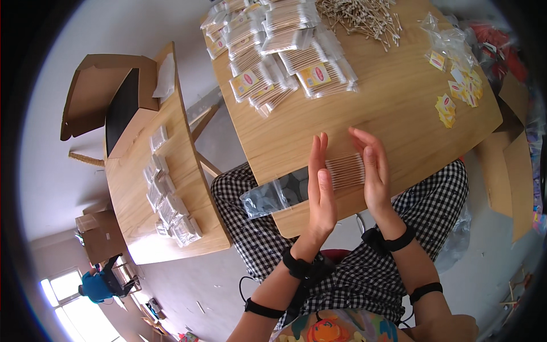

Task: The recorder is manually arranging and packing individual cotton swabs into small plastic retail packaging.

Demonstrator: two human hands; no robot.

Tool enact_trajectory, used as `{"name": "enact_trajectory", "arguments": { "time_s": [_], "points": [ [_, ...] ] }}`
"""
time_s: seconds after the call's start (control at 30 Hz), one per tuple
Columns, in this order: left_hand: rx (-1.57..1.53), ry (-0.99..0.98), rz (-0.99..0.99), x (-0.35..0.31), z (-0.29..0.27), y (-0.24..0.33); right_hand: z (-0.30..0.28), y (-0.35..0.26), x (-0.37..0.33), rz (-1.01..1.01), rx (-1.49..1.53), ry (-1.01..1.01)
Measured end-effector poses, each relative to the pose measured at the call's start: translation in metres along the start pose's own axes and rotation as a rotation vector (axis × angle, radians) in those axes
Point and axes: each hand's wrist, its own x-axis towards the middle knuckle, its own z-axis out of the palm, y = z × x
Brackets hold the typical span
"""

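The left hand [322,185] and right hand [375,171] are facing each other, fingers extended and unclosed, while cotton swabs [346,171] are lying crosswise between their palms. Left of the left hand, a clear plastic bag [263,199] is resting on the counter [399,97]. Beyond both hands, packed swabs [288,60] and loose swabs [362,17] are lying heaped; yellow cards [446,110] are lying right of the right hand.

No word or number can be read with certainty. Yellow-and-white cards [318,74] with a red oval label [247,79] show through the clear wrap of some swab packs [289,41] at the far left of the table [393,85], and like cards lie loose in small heaps at its right; the print on all of them is too small to make out.
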Motion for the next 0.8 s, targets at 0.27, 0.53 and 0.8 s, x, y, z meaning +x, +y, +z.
{"name": "enact_trajectory", "arguments": {
  "time_s": [0.27,0.53,0.8],
  "points": [
    [-0.005,0.097,0.042,-0.016,0.009,0.004,0.0,0.001,0.001,-0.193,-0.64,-0.013],
    [-0.046,0.225,0.041,-0.017,0.025,0.006,0.011,0.009,0.013,-0.389,-1.277,-0.229],
    [-0.06,0.3,0.095,-0.016,0.017,0.009,0.029,0.015,0.014,-0.457,-1.183,-0.327]
  ]
}}
